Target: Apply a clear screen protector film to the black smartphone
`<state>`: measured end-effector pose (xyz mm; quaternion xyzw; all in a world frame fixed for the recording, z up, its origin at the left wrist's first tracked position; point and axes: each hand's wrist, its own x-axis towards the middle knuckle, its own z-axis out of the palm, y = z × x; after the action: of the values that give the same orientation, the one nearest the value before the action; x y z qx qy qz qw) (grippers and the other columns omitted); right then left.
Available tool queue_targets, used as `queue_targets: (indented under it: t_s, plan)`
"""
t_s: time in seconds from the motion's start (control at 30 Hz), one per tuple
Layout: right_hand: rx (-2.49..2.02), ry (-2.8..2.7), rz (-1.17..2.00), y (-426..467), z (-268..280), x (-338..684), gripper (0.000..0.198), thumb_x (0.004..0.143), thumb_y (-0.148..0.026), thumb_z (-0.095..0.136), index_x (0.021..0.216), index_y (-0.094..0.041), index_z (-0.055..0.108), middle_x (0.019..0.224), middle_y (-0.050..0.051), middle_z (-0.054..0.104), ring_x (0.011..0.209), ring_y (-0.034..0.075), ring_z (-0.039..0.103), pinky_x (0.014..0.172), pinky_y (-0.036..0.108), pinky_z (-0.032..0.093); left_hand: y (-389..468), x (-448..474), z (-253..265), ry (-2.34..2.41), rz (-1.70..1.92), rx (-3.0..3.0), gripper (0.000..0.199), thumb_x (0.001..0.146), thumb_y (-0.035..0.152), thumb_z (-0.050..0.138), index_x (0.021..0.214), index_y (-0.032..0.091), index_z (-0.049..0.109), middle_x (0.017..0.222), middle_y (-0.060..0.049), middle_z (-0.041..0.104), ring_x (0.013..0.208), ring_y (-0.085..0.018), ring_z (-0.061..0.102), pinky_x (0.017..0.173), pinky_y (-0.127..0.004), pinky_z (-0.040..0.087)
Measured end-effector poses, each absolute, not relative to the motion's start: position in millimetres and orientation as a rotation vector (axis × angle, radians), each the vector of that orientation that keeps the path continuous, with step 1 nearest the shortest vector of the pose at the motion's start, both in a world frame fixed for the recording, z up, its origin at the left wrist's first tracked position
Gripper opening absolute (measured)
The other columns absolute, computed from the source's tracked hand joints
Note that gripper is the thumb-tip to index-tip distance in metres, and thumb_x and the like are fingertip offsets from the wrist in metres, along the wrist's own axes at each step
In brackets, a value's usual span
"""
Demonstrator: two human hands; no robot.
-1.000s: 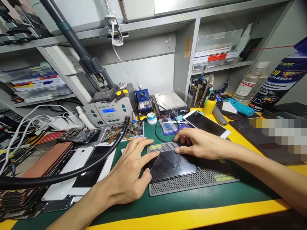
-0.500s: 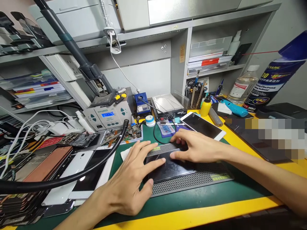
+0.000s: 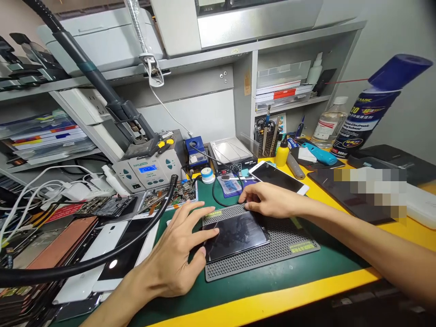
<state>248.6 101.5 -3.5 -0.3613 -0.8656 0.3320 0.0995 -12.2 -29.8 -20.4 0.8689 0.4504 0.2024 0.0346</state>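
A dark-screened phone (image 3: 235,236) lies flat on a grey perforated mat (image 3: 282,247). At the phone's left end, my left hand (image 3: 180,245) is spread open, its index fingertip on the glass and its thumb by the near left corner. My right hand (image 3: 269,200) is by the mat's far edge, beyond the phone's far right side. Its thumb and fingers are curled together. Whatever lies between those fingertips is too hidden to make out. Just behind that hand lies a white-framed phone (image 3: 279,177).
A black hose (image 3: 136,245) arches across several phones (image 3: 126,250) on the left, from the hot-air station (image 3: 150,170). A tray of circuit boards (image 3: 184,193) sits behind my left hand. On the right stand a yellow bottle (image 3: 281,154) and a spray can (image 3: 361,122).
My right hand has drawn back off the screen to the far edge, its thumb now against its fingers. My left hand stays at the phone's left end. The camera view has shifted slightly.
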Motion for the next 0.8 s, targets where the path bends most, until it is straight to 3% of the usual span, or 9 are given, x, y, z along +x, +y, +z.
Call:
queue_targets:
  t_s: [0.17, 0.3, 0.57, 0.7, 0.8]
  plan:
    - [-1.001, -2.533, 1.135, 108.4, -1.3, 255.6, 0.029, 0.084, -0.038, 0.064, 0.098, -0.015, 0.073, 0.084, 0.004, 0.072, 0.074, 0.018, 0.061, 0.065, 0.027, 0.043, -28.0, -17.1, -19.1, 1.406, 0.695, 2.694, 0.042, 0.077, 0.011, 0.053, 0.11, 0.023, 0.075, 0.142, -0.009, 0.058, 0.138, -0.036, 0.039, 0.114, -0.066, 0.032]
    - [-1.012, -2.504, 1.267, 106.9, 2.3, 257.0, 0.019, 0.078, -0.032, 0.068, 0.085, -0.015, 0.073, 0.085, 0.004, 0.075, 0.077, 0.019, 0.065, 0.068, 0.027, 0.047, -25.9, -20.0, -20.4, 1.42, 0.716, 2.706, 0.038, 0.078, 0.011, 0.052, 0.107, 0.021, 0.076, 0.137, -0.01, 0.061, 0.136, -0.035, 0.042, 0.112, -0.064, 0.035]
    - [-1.042, -2.483, 1.233, 109.5, 6.0, 259.1, 0.015, 0.076, -0.03, 0.069, 0.079, -0.017, 0.073, 0.085, 0.004, 0.077, 0.081, 0.021, 0.067, 0.073, 0.028, 0.049, -24.6, -20.5, -20.3, 1.455, 0.72, 2.728, 0.036, 0.078, 0.011, 0.052, 0.103, 0.021, 0.077, 0.132, -0.01, 0.065, 0.131, -0.035, 0.047, 0.109, -0.064, 0.04]
    - [-0.995, -2.473, 1.256, 111.8, 2.2, 259.8, 0.023, 0.077, -0.037, 0.07, 0.085, -0.016, 0.073, 0.085, 0.004, 0.074, 0.08, 0.02, 0.066, 0.071, 0.028, 0.048, -25.9, -18.7, -19.4, 1.454, 0.714, 2.745, 0.035, 0.079, 0.01, 0.052, 0.103, 0.02, 0.076, 0.131, -0.011, 0.065, 0.13, -0.034, 0.047, 0.108, -0.063, 0.041]
    - [-0.988, -2.552, 1.247, 112.0, 0.9, 259.4, 0.04, 0.072, -0.046, 0.077, 0.097, -0.015, 0.073, 0.08, 0.002, 0.07, 0.072, 0.017, 0.061, 0.063, 0.025, 0.043, -26.5, -18.3, -20.2, 1.456, 0.721, 2.747, 0.034, 0.079, 0.01, 0.052, 0.103, 0.019, 0.075, 0.131, -0.011, 0.065, 0.13, -0.034, 0.047, 0.108, -0.061, 0.041]
